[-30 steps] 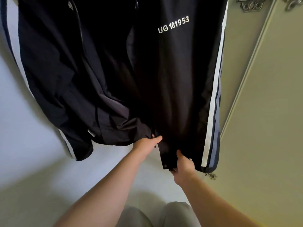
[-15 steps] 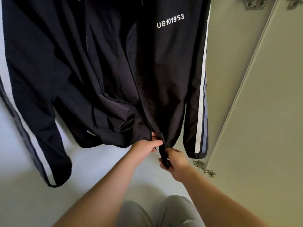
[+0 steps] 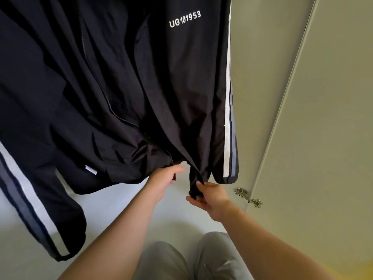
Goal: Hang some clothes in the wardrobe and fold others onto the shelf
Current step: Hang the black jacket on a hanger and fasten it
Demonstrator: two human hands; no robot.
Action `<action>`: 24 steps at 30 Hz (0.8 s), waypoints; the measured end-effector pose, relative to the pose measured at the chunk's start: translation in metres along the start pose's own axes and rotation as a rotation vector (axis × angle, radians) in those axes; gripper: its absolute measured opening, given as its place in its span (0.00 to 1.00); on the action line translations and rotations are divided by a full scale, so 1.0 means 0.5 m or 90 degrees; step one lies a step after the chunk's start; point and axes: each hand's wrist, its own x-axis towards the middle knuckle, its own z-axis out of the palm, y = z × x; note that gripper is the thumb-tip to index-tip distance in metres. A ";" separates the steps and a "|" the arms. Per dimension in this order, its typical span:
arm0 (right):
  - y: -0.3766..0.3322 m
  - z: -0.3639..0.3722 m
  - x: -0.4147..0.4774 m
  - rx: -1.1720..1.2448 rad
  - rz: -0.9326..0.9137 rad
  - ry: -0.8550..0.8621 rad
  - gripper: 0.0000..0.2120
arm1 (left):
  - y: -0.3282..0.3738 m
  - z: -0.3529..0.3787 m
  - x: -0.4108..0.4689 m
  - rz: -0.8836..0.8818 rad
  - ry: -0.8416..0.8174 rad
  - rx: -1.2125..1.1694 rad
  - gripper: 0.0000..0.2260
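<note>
A dark navy windbreaker jacket (image 3: 125, 81) fills most of the view, hanging from somewhere above the frame with its front open. Its cloth is thin and smooth with a slight sheen, and it creases in long folds that gather toward the lower hem. To its right stands the wardrobe door (image 3: 323, 118), a flat, matt, pale beige panel with a straight edge running down at a slant. A smooth pale surface (image 3: 113, 209) lies behind and below the jacket, with bare room between the hem and the person's grey trousers (image 3: 181, 259).

The jacket's left sleeve (image 3: 30, 199) hangs low and loose, well apart from the door. The right sleeve (image 3: 229, 118) drops straight, just beside the door's inner panel. Each sleeve carries a white stripe next to a grey-blue one.

The left hand (image 3: 163, 180) is curled around the bunched hem of one front panel, right at the bottom of the zipper (image 3: 171, 158). The right hand (image 3: 210, 196) pinches the bottom end of the other front edge between thumb and fingers, and that edge is drawn down into a narrow strip. The two hands are near each other but apart.

A shiny metal hinge (image 3: 248, 197) sits at the door's edge, near the right hand. White lettering (image 3: 184, 19) on the chest reads UG101953. A small white label (image 3: 90, 170) shows at the hem.
</note>
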 end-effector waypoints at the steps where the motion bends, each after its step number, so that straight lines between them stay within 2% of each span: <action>1: 0.002 0.001 0.005 -0.016 0.005 0.019 0.09 | -0.003 -0.008 -0.007 -0.013 -0.008 -0.030 0.10; 5: 0.016 0.010 0.020 -0.098 0.028 0.026 0.08 | -0.039 -0.040 -0.024 -0.066 -0.050 -0.124 0.07; 11: 0.046 0.019 0.024 -0.062 0.049 -0.086 0.09 | -0.095 -0.078 -0.036 -0.053 -0.012 -0.205 0.05; 15: 0.061 0.034 0.029 -0.096 0.047 -0.056 0.11 | -0.122 -0.094 -0.042 -0.020 0.011 -0.145 0.08; 19: 0.062 0.056 0.035 -0.171 0.049 -0.032 0.06 | -0.141 -0.102 -0.052 0.020 0.064 0.062 0.06; 21: 0.063 0.068 0.035 -0.197 0.040 -0.020 0.05 | -0.148 -0.103 -0.054 0.034 0.076 0.062 0.06; 24: 0.068 0.085 0.036 -0.158 0.066 -0.002 0.04 | -0.155 -0.102 -0.057 0.017 0.083 -0.009 0.05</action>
